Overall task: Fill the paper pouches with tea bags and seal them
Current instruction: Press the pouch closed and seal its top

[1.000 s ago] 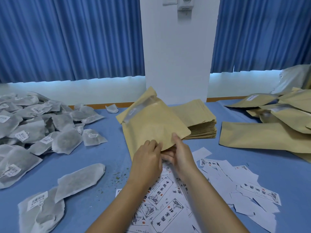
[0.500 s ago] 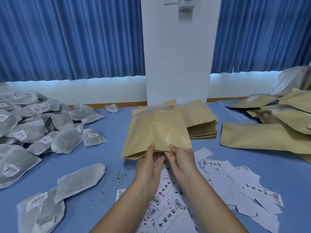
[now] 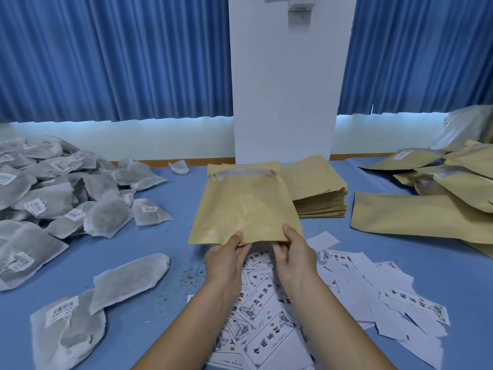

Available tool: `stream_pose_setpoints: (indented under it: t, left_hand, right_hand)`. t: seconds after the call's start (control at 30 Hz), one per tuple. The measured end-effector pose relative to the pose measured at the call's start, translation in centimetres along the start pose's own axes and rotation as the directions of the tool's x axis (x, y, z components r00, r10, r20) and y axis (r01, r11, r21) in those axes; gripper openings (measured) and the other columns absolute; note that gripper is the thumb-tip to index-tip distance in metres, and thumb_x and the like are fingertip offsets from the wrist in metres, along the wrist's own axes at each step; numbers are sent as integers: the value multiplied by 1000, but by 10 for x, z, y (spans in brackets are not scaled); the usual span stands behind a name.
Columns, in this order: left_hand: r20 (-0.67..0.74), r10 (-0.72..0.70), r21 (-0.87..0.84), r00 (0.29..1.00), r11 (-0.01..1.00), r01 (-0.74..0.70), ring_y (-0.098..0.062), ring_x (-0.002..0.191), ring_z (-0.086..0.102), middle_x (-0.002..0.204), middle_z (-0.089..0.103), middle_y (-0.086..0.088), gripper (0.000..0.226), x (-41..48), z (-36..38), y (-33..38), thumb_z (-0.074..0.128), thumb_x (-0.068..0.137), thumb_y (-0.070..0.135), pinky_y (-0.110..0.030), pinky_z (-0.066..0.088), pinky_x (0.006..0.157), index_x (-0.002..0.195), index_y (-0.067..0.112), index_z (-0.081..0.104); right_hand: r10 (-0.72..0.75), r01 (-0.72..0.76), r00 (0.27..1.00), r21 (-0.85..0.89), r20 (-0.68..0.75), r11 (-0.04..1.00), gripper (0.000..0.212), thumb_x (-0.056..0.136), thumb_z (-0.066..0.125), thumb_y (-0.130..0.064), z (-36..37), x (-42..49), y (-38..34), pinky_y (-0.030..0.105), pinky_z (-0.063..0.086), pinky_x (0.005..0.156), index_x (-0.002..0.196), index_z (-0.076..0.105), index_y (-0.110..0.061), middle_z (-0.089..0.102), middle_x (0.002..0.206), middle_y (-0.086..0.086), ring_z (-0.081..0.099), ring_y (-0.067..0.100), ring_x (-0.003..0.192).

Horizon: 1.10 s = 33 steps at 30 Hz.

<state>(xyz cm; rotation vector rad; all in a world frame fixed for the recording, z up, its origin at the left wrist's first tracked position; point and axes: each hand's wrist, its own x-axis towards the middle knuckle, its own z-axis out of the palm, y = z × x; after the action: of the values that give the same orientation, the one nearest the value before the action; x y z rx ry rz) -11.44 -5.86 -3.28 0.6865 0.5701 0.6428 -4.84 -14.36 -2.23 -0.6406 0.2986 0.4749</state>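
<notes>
Above the printed labels (image 3: 269,329) at the desk's near edge, the left hand (image 3: 226,260) and right hand (image 3: 296,257) are pinching the bottom edge of one kraft paper pouch (image 3: 242,206), its mouth facing away and apparently empty. Behind it a stack of unused pouches (image 3: 320,193) is waiting; filled-looking pouches (image 3: 426,214) are piling up on the right, and many tea bags (image 3: 61,188) are lying loose on the left, so much is left.

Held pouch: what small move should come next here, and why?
Probably spread its mouth open. Both the left hand and right hand pinch the pouch by its near edge; it looks flat and empty, and the tea bags lie untouched.
</notes>
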Motion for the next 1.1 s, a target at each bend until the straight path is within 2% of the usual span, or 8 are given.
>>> stream_pose_setpoints:
  t: [0.17, 0.5, 0.63, 0.7, 0.8, 0.9, 0.97, 1.1]
  left_hand:
    - [-26, -18, 15, 999, 1000, 18, -14, 74, 72, 95, 71, -16, 12, -1, -1, -3, 62, 89, 1, -18, 56, 66, 98, -7, 60]
    - [9, -4, 7, 1000, 1000, 4, -18, 81, 73, 95, 73, -15, 16, -5, -1, -6, 59, 90, 0, -23, 57, 72, 106, -5, 60]
    - [1, -17, 40, 1000, 999, 17, -20, 80, 73, 97, 72, -18, 17, -6, 0, -9, 61, 90, 0, -20, 58, 68, 105, -7, 60]
    - [-6, -22, 50, 1000, 999, 23, -21, 80, 73, 95, 72, -19, 19, -6, -1, -10, 61, 89, 1, -20, 58, 70, 105, -9, 60]
    - [6, -49, 87, 999, 995, 48, -22, 83, 73, 93, 72, -21, 21, -7, -2, -11, 62, 89, 2, -22, 58, 73, 105, -12, 61]
    - [61, -66, 91, 996, 994, 61, -24, 86, 72, 94, 72, -19, 19, -9, 1, -13, 62, 89, 2, -24, 59, 72, 106, -7, 62]
    - [55, -43, 99, 998, 994, 37, -24, 86, 72, 96, 73, -16, 16, -10, 4, -14, 63, 90, 8, -24, 59, 67, 103, -1, 63]
    - [-54, 1, 176, 999, 984, 8, -15, 64, 65, 83, 71, -8, 13, -7, 1, -14, 66, 89, 17, -21, 53, 57, 92, 4, 65]
  right_hand:
    - [-91, 83, 995, -152, -49, 985, 10, 85, 66, 2, -2, 2, -3, 32, 51, 82, 93, 59, 4, 63, 87, 11, 61, 19, 79]
    - [-26, 36, 998, -210, 48, 977, 13, 80, 67, 10, -1, -3, 4, 34, 51, 81, 87, 60, 3, 66, 90, 15, 64, 22, 79]
    - [-69, 71, 997, -208, 15, 976, 13, 80, 67, 10, -3, -1, 1, 32, 50, 77, 78, 58, 0, 65, 85, 13, 63, 19, 72]
    - [-51, 65, 996, -221, 68, 973, 13, 82, 66, 8, -3, -3, 6, 30, 53, 71, 91, 61, 2, 66, 95, 15, 64, 20, 77]
    - [-38, 65, 994, -262, 106, 963, 36, 80, 66, 12, -2, -7, 12, 24, 55, 57, 115, 59, 7, 66, 101, 18, 65, 22, 79]
    - [-87, 98, 995, -279, 50, 955, 40, 77, 67, 15, -4, -5, 8, 25, 52, 59, 116, 56, 14, 65, 91, 18, 62, 24, 73]
    - [-88, 97, 995, -294, 44, 951, 41, 78, 67, 14, -4, -4, 7, 25, 50, 58, 117, 55, 14, 64, 97, 21, 61, 25, 72]
    - [-59, 84, 994, -298, 91, 951, 29, 79, 69, 8, -3, -8, 15, 19, 50, 50, 107, 62, 4, 68, 101, 17, 63, 20, 74]
